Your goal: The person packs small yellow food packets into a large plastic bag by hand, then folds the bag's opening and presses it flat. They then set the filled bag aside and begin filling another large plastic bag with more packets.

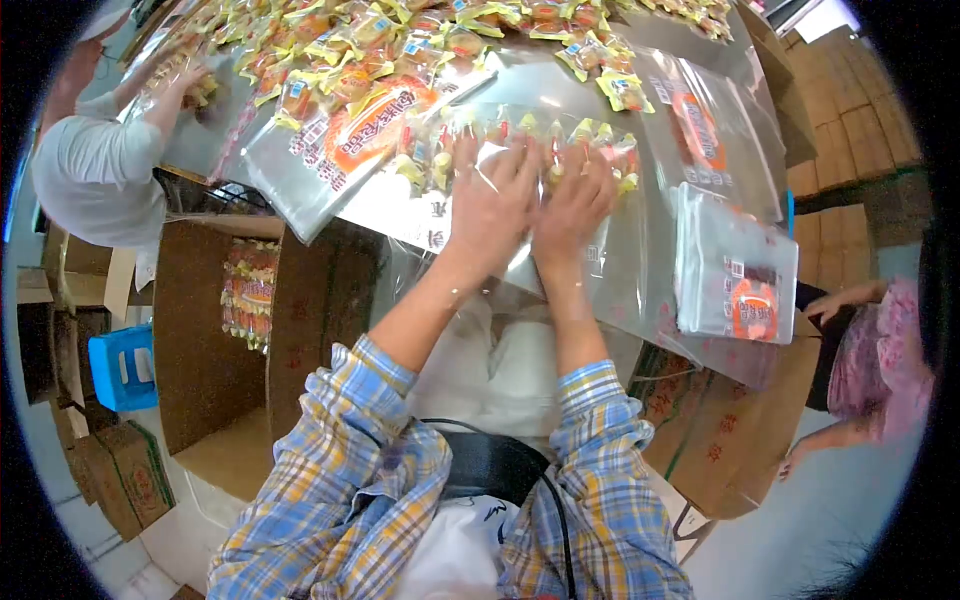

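Left hand (492,205) and right hand (572,205) lie side by side, fingers spread flat, pressing on a clear bag of wrapped snacks (520,140).

The bag rests on the metal table (560,95), just in front of the person. Loose yellow-wrapped snacks (350,45) are heaped beyond it, a stack of empty printed bags (735,265) lies to the right, and an open carton (250,290) stands below the table's left edge.

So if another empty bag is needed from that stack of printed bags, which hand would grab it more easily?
Probably the right hand. The stack of empty bags lies on its side of the table, while the left hand would have to cross over. Both hands now press flat on the clear bag of wrapped snacks.
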Tool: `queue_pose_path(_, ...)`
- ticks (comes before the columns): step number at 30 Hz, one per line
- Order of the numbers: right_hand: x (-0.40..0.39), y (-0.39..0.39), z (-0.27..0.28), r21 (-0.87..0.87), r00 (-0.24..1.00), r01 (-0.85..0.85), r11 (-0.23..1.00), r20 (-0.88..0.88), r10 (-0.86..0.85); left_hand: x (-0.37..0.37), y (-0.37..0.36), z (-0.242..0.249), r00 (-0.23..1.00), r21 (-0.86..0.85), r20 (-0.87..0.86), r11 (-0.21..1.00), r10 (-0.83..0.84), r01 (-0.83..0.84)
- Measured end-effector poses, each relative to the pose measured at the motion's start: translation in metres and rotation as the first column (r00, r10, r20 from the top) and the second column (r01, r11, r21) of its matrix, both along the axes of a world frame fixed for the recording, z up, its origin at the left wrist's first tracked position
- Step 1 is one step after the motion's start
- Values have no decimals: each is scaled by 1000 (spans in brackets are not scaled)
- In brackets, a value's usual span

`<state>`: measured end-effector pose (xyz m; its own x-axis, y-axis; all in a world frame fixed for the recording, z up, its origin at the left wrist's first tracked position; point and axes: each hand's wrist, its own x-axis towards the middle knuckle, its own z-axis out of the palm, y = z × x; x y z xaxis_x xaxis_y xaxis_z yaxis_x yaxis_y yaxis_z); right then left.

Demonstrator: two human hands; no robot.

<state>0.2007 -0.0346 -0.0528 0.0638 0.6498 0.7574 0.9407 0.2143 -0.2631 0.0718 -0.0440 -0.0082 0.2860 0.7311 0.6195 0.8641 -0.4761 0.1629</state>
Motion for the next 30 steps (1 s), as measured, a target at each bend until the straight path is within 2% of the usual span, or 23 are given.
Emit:
queue_pose_path(2, -1, -3, 5, -91, 994, 97, 991, -42, -101, -2, 5, 1, 997, -51, 53, 998, 51, -48)
queue_pose_path(4, -1, -3, 4, -155, 992, 117, 981, 54, -110, 1, 6, 2, 995, -48, -16, 994, 102, -103)
queue_pose_path(9, 2, -6, 7, -131, 973, 86, 988, -200, -111, 19, 12, 1, 975, -144, -122, 968, 187, -203)
queue_pose_path(13, 3, -5, 5, -212, 972, 111, 971, -180, -150, 21, 15, -5, 988, -30, -41, 988, 148, -149)
queue_pose_path(16, 3, -5, 6, -230, 972, 112, 967, -179, -155, 19, 21, -12, 978, -13, -112, 983, 178, -181)
queue_pose_path(19, 3, -2, 4, -186, 977, 130, 974, -143, -158, 19, 20, -13, 980, -10, -87, 984, 177, -178)
queue_pose_path(22, 4, -4, 4, -209, 984, 119, 971, -103, -143, 19, 20, -10, 989, 6, 33, 990, 143, -143)
queue_pose_path(25, 0, -5, 10, -142, 981, 92, 986, -159, -115, 14, 22, -10, 988, -64, 10, 987, 151, -150)
queue_pose_path(28, 0, -7, 8, -42, 992, 79, 996, -90, -83, 9, 14, -15, 971, 56, -86, 974, 225, -221)
queue_pose_path(29, 1, -7, 7, -50, 998, -1, 999, -60, -2, 3, 13, -19, 991, 110, 65, 986, 118, -125)
queue_pose_path(30, 3, -9, 7, -65, 997, -76, 995, -33, 74, -2, 13, -19, 992, 95, 51, 988, 118, -122)
